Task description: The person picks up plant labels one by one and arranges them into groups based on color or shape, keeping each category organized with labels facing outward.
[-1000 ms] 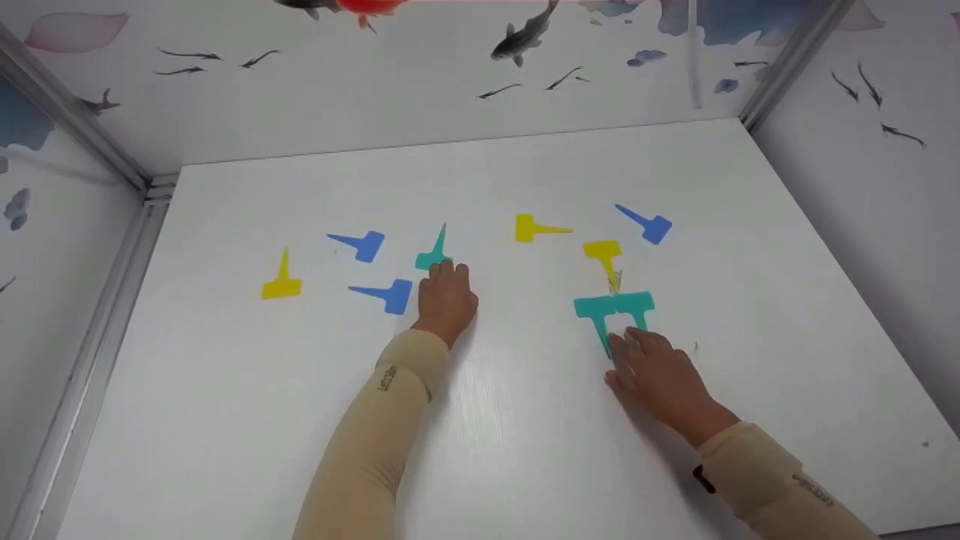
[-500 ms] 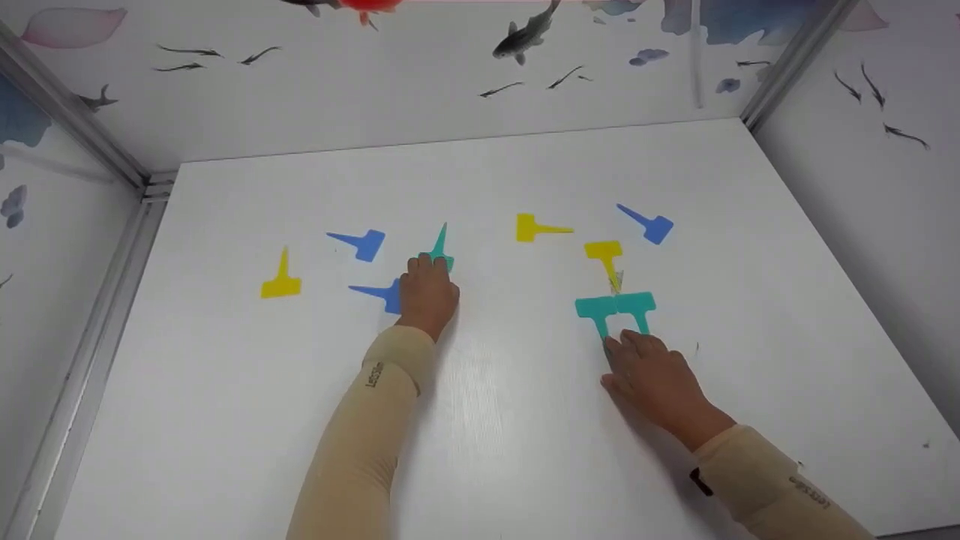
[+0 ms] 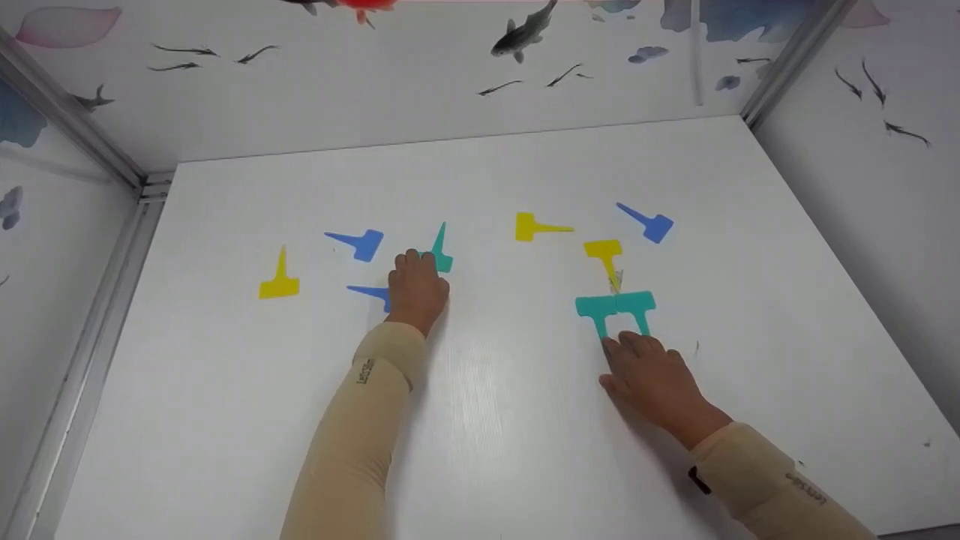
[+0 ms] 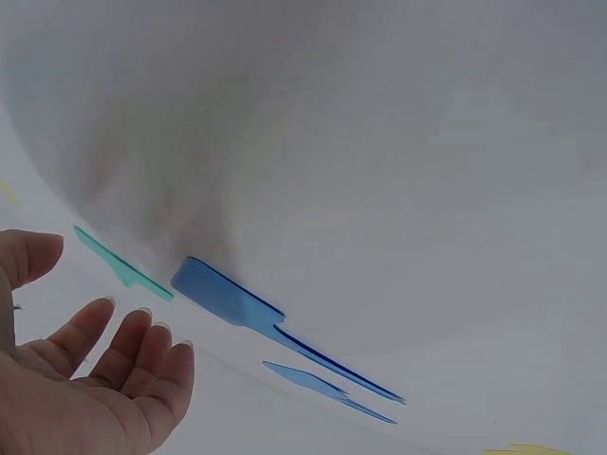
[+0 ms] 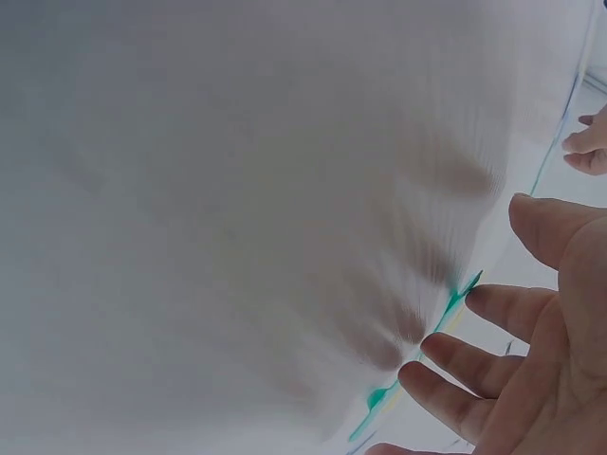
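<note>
My left hand (image 3: pixel 418 289) hovers over the head of a blue T-shaped plant label (image 3: pixel 369 291), hiding part of it. Just beyond its fingers lies a teal plant label (image 3: pixel 442 259), partly covered in the head view. In the left wrist view the left fingers are loosely bent and hold nothing, beside the blue label (image 4: pixel 223 292). My right hand (image 3: pixel 660 382) lies with extended fingertips at the stems of two teal labels, a left one (image 3: pixel 596 306) and a right one (image 3: pixel 636 301), whose heads meet side by side. The stem ends are hidden under the fingers.
Around the white tabletop (image 3: pixel 480 450) lie another blue label (image 3: pixel 364 244), a yellow label (image 3: pixel 280 286) at left, a second yellow label (image 3: pixel 526 226), a third yellow one (image 3: pixel 603 250) and a blue label (image 3: pixel 658 227) at right. A fish-patterned panel (image 3: pixel 420 97) stands behind.
My left hand has moved left, off the right part of the single teal label and over the blue label's head. The right hand has drawn back slightly; the labels look unmoved.
</note>
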Action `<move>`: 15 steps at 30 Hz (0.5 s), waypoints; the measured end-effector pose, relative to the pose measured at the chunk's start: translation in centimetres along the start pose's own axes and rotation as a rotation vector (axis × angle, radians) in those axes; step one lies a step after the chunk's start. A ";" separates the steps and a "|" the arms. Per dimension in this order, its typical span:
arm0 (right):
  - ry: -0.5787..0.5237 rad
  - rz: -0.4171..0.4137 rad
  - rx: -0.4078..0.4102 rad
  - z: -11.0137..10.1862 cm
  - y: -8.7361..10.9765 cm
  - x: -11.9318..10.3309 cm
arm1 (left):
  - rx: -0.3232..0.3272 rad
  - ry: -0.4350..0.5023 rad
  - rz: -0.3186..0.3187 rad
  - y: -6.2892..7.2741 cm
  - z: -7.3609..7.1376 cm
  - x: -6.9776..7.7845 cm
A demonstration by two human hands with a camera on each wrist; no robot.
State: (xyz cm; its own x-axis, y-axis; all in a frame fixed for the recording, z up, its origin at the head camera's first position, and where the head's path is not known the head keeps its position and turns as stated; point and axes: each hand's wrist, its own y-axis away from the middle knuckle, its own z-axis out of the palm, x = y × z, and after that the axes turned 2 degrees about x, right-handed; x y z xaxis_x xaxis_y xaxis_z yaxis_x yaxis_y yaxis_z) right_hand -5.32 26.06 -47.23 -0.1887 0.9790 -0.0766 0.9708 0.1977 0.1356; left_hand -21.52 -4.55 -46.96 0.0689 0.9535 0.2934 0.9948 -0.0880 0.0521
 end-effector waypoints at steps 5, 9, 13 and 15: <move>-0.001 -0.025 0.018 0.0 0.1 0.0 | 0.008 -0.006 0.004 -0.2 0.1 -0.2; 0.009 -0.034 0.021 -0.1 0.2 0.1 | 0.003 -0.004 0.004 -0.2 0.2 -0.3; 0.031 -0.041 0.028 0.0 0.2 0.1 | -0.014 -0.005 -0.006 -0.3 0.2 -0.3; 0.040 -0.044 0.031 0.1 0.2 0.1 | -0.021 -0.006 -0.013 -0.4 0.2 -0.4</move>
State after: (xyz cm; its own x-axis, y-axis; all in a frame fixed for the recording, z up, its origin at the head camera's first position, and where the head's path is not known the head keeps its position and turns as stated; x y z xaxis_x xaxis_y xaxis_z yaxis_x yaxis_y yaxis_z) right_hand -5.15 26.23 -47.30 -0.2362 0.9708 -0.0422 0.9656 0.2393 0.1019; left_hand -21.93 -4.80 -47.31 0.0564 0.9562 0.2872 0.9938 -0.0814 0.0759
